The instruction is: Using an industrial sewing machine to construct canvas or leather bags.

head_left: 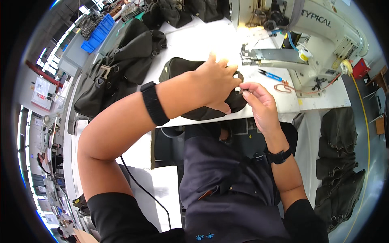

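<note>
A dark olive fabric bag (178, 68) lies on the white sewing table (194, 40) in front of me. My left hand (214, 81) rests on top of it, fingers spread, pressing and gripping the fabric near its right end. My right hand (257, 101) pinches the bag's right edge between thumb and fingers, close to a small ring or strap. The part of the bag under my left hand is hidden. Both wrists wear black bands.
A white industrial sewing machine (324, 36) stands at the back right, with blue-handled snips (270, 75) near its base. A pile of dark bags (117, 65) lies at the left, more dark bags (338, 162) at the right, blue bins (97, 34) far left.
</note>
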The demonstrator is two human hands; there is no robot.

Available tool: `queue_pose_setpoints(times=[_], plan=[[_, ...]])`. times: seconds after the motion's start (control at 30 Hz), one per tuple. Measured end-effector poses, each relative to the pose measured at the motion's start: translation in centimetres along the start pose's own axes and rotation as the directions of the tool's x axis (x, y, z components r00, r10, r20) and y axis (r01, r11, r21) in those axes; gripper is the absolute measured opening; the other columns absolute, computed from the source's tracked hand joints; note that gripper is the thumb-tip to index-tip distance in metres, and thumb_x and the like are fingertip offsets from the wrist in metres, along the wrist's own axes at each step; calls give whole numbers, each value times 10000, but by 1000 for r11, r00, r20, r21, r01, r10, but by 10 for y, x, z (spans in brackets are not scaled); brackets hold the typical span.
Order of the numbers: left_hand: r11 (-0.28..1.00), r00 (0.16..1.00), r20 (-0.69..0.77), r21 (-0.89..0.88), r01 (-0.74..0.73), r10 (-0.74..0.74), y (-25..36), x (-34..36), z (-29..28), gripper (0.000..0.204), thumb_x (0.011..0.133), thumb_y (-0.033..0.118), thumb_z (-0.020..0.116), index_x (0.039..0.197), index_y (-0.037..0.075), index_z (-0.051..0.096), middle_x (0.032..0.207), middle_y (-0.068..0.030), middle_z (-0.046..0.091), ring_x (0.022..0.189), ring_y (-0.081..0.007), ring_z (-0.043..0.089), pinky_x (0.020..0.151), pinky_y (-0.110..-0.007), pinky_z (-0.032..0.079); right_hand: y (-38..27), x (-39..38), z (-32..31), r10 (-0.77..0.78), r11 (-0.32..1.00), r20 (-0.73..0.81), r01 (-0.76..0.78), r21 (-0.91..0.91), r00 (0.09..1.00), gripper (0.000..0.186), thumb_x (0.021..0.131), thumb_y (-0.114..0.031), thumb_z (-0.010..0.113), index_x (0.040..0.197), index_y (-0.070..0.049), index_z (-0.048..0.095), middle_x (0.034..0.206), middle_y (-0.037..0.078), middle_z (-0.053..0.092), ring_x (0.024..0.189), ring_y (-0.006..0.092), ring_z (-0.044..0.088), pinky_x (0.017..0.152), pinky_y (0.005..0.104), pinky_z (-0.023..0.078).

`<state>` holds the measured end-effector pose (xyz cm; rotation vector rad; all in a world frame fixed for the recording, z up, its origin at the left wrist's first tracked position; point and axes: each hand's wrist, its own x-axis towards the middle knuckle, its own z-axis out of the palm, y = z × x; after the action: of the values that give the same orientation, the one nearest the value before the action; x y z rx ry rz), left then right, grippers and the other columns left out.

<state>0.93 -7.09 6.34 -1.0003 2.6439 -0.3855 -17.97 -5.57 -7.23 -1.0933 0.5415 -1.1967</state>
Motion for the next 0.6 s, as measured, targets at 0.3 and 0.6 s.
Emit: queue_pose_setpoints(times=[0.3, 0.6], plan=[[945, 826, -466, -229, 235, -318, -17, -60, -24, 437, 743, 416, 857, 792, 37, 644, 1050, -94, 601, 971, -321, 628, 802, -416, 543, -22, 31, 74, -298, 937, -84, 274, -217, 951, 267, 1026, -78, 609, 1277, 6, 643, 1157, 62, 686, 1013, 118, 634, 930, 267, 490], [751, 157, -751, -574, 326, -642, 3, -157, 50, 549, 689, 79, 950, 653, 45, 403, 942, -129, 545, 754, -225, 531, 629, -321, 427, -12, 35, 97, -670, 74, 452, 659, -748, 589, 546, 880, -187, 743, 1385, -34, 603, 1446, 140, 570, 1392, 329, 500, 1187, 503, 328]])
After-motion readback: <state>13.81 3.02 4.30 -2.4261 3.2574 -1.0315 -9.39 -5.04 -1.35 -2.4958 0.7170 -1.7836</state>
